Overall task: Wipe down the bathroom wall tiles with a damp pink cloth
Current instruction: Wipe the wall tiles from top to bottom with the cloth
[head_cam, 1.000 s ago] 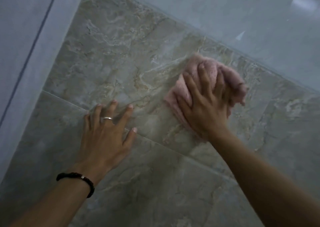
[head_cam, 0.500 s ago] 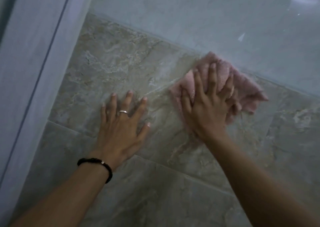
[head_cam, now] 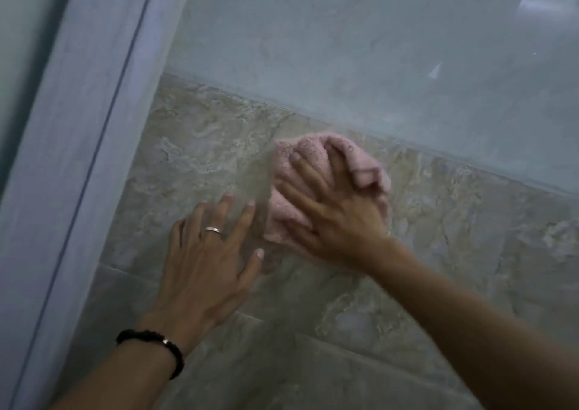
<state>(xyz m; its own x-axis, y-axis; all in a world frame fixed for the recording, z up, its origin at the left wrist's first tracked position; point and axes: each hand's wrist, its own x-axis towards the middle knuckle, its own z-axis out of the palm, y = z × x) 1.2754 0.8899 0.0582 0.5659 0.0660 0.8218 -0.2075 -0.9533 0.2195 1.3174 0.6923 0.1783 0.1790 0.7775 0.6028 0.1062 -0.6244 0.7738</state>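
A bunched pink cloth [head_cam: 283, 209] lies against the brown marbled wall tiles [head_cam: 203, 146], just under the seam with the pale grey tiles [head_cam: 344, 49] above. My right hand [head_cam: 332, 215] lies on the cloth and presses it to the wall; folds of cloth are gathered between and over its fingers. My left hand [head_cam: 206, 262] rests flat on the brown tile just left of the cloth, fingers spread, with a ring on one finger and a black bracelet at the wrist. The image is a little blurred by motion.
A pale blue-grey frame or corner strip [head_cam: 87, 146] runs diagonally down the left side, close to my left hand. Grout lines cross the lower brown tiles [head_cam: 313, 362]. A light reflection shows on the glossy grey tile at the top right.
My right hand has slid the cloth left along the tile toward my left hand. The view has shifted, so more of the left frame and upper grey tiles shows. My left hand stays flat.
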